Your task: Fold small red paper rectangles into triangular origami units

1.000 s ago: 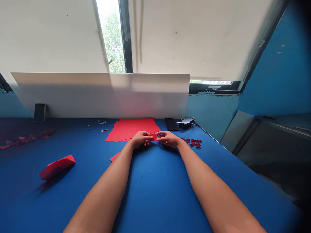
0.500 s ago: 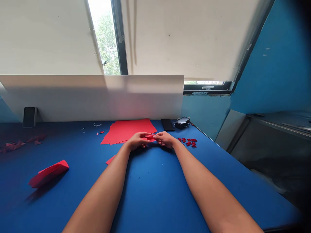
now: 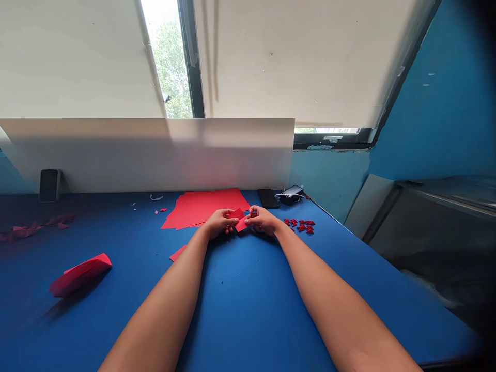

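Observation:
Between my two hands is a small piece of folded red paper [image 3: 241, 226], held just above the blue table [image 3: 248, 299]. My left hand [image 3: 221, 222] pinches its left side, the thumb on top. On the right side, the thumb and fingers of my right hand [image 3: 263, 220] grip the same paper. Behind the hands lie large red sheets [image 3: 209, 203], loosely stacked. Part of another red paper piece [image 3: 177, 253] shows beside my left forearm, which hides the rest. Several small folded red triangles [image 3: 301, 228] sit just right of my right hand.
A larger folded red paper [image 3: 80, 275] rests at the left, near red scraps [image 3: 34, 228]. One phone [image 3: 50, 185] leans against the white board [image 3: 116, 160]; a black phone [image 3: 267, 198] and a device with a cable [image 3: 291, 194] lie at the back right.
The red paper has been turned between my hands, so more of its flat, creased face shows. Both hands stay in nearly the same place.

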A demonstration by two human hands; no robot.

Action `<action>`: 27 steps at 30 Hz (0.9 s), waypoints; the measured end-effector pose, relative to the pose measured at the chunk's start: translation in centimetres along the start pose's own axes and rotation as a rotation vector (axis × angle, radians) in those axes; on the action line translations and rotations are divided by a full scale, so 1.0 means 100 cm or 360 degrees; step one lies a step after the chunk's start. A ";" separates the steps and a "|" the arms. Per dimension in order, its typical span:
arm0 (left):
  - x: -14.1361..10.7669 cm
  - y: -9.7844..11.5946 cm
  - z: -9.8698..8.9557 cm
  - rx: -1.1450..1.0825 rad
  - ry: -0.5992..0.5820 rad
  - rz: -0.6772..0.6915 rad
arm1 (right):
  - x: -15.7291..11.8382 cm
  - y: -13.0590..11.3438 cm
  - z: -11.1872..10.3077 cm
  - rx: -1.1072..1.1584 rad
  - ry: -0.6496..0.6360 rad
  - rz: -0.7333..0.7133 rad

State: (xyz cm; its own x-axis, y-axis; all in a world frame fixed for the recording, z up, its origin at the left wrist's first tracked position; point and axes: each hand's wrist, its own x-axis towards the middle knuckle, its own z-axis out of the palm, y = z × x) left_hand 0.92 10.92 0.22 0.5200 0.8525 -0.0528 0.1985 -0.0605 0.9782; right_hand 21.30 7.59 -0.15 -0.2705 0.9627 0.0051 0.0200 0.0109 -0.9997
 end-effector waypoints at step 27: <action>-0.008 0.007 0.000 0.0044 -0.0147 0.0156 | 0.001 0.000 -0.001 -0.0038 0.0038 0.0074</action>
State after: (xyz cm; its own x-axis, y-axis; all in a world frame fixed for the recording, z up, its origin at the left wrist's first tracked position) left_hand 0.63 10.25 0.98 0.6120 0.7905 0.0231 0.1652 -0.1564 0.9738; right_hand 21.33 7.73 -0.15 -0.2460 0.9684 -0.0406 0.0551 -0.0278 -0.9981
